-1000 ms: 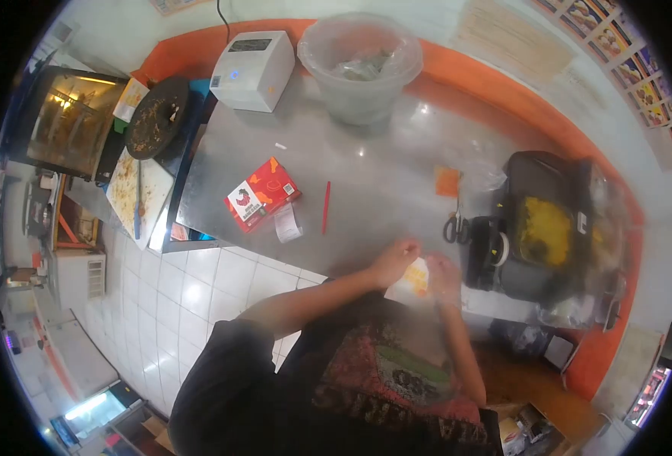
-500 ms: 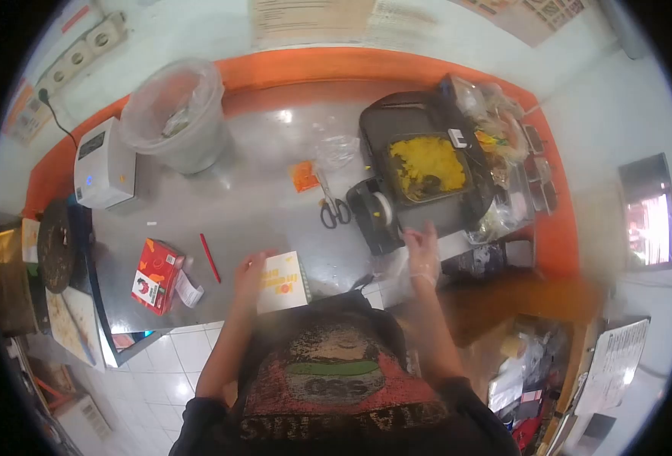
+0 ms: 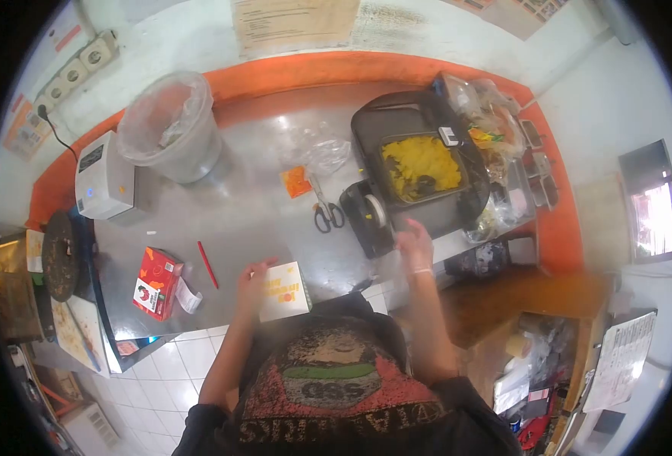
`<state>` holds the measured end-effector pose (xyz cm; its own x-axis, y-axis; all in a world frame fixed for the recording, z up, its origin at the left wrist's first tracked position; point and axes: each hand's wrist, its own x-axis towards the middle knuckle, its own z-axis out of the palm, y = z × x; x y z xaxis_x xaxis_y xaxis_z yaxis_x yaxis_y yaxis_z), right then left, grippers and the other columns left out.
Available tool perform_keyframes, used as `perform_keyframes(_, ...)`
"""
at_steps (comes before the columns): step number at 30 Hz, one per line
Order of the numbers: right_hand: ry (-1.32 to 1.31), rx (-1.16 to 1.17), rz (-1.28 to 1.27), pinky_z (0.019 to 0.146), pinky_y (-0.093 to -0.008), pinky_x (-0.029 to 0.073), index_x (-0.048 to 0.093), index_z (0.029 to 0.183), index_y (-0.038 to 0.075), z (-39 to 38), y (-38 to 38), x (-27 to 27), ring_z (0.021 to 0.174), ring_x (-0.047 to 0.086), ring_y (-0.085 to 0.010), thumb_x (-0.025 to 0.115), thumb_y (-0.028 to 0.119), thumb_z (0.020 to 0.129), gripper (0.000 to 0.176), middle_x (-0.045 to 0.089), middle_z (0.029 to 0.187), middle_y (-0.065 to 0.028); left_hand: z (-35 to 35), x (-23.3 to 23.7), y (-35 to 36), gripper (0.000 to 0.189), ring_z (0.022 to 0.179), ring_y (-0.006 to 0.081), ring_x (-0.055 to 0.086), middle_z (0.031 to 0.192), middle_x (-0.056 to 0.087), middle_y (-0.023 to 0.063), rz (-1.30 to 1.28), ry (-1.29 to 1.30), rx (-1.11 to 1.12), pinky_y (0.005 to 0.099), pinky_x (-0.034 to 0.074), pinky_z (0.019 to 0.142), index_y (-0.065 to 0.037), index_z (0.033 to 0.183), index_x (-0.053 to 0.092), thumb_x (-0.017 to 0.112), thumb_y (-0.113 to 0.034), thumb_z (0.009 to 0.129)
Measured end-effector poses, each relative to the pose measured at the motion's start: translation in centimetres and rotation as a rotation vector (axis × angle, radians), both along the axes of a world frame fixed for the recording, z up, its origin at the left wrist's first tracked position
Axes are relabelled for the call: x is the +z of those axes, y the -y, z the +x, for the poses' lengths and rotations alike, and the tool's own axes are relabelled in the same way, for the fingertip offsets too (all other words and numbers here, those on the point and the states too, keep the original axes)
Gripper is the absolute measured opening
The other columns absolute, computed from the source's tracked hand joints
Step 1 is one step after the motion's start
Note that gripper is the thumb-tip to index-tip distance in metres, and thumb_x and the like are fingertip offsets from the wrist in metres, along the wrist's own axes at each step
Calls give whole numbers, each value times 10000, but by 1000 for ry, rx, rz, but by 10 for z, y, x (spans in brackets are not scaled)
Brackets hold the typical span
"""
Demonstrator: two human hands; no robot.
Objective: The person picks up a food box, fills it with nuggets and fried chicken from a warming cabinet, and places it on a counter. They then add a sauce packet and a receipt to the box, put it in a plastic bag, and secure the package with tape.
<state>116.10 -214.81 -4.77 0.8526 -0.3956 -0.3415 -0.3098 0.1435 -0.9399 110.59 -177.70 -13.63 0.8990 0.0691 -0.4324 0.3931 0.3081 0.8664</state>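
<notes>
My left hand (image 3: pixel 252 281) grips the left side of a small white box (image 3: pixel 286 290) with yellow and orange lettering, at the counter's front edge. My right hand (image 3: pixel 415 247) is raised at the front right, its fingers drawn together and slightly blurred. Whatever sits between them is too small to make out. Just left of that hand stands a black tape dispenser (image 3: pixel 360 220) with a pale roll. Behind it lies a large dark tray (image 3: pixel 374 125) holding a crumbly yellow food (image 3: pixel 423 163). Scissors (image 3: pixel 325 213) with dark handles lie left of the dispenser.
On the counter (image 3: pixel 245 197) are a red printed box (image 3: pixel 159 283) with a paper slip (image 3: pixel 188 298), a red pen (image 3: pixel 208 264), an orange sachet (image 3: pixel 296 182) and clear plastic (image 3: pixel 327 156). A clear bucket (image 3: pixel 172 152) and white printer (image 3: pixel 106 178) stand at the back left.
The view has shifted slightly. My right hand's fingers have drawn closer together near the tape dispenser. My left hand stays at the white box.
</notes>
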Motion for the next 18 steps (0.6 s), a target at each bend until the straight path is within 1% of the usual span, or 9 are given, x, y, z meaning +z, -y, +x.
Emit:
perform_keyframes(1,-37,-3,-105,596,-242,445,476,1297,-15,-10,-3,9,625,561,-113,650,10,821,508,591,737,-30,-1,-1,0,293,871,143,660,1221,674,136,15,-8,-3,302,559,753,-53,806,541,602,-271,994)
perform_keyframes(2,-62,17,-125,604,-243,447,472,1308,-14,-20,-4,5,640,565,-113,642,14,827,511,592,733,-27,-1,-3,0,295,868,143,660,1220,674,134,31,-15,-7,301,559,750,-53,805,540,602,-273,993)
perform_keyframes(4,-111,60,-166,620,-246,451,465,1331,-12,-41,-1,-14,670,572,-112,628,23,840,519,592,727,-22,-1,2,3,292,864,143,661,1212,677,127,-5,-24,6,304,561,744,-47,818,555,608,-279,988)
perform_keyframes(5,-110,45,-188,638,-273,465,487,1337,7,-45,3,-36,682,584,-129,626,1,831,526,599,714,-35,-2,4,4,291,862,144,662,1208,678,123,-23,-30,12,306,562,740,-44,825,562,611,-282,985)
perform_keyframes(8,-91,135,-654,651,-316,481,526,1311,30,-40,-7,-30,668,600,-158,648,0,816,511,607,697,-47,-4,5,8,279,846,145,665,1191,682,116,-37,-25,20,313,567,736,-27,885,601,612,-288,983)
perform_keyframes(11,-54,107,-781,678,-371,496,552,1292,42,-36,-9,-48,682,632,-215,661,49,824,481,627,700,-79,-1,9,12,270,861,157,676,1187,679,120,23,-85,-5,322,574,734,-8,946,615,608,-274,986)
perform_keyframes(15,-180,154,-925,712,-413,504,553,1298,41,-48,-6,-51,737,666,-274,651,93,841,470,665,732,-120,10,48,22,280,864,206,700,1167,674,159,-209,-78,-74,328,580,737,12,977,613,606,-268,975)
perform_keyframes(17,-140,247,-973,720,-428,505,553,1300,39,-67,12,-74,758,674,-305,637,90,844,466,679,754,-144,15,56,24,285,859,234,711,1161,669,179,-382,-25,-92,331,582,737,20,971,618,614,-265,962)
perform_keyframes(18,-202,357,-921,711,-416,506,549,1304,38,-73,18,-71,753,673,-284,641,97,844,472,678,746,-139,15,66,24,292,860,246,712,1151,668,187,-452,16,-152,333,582,731,21,962,618,623,-271,952)
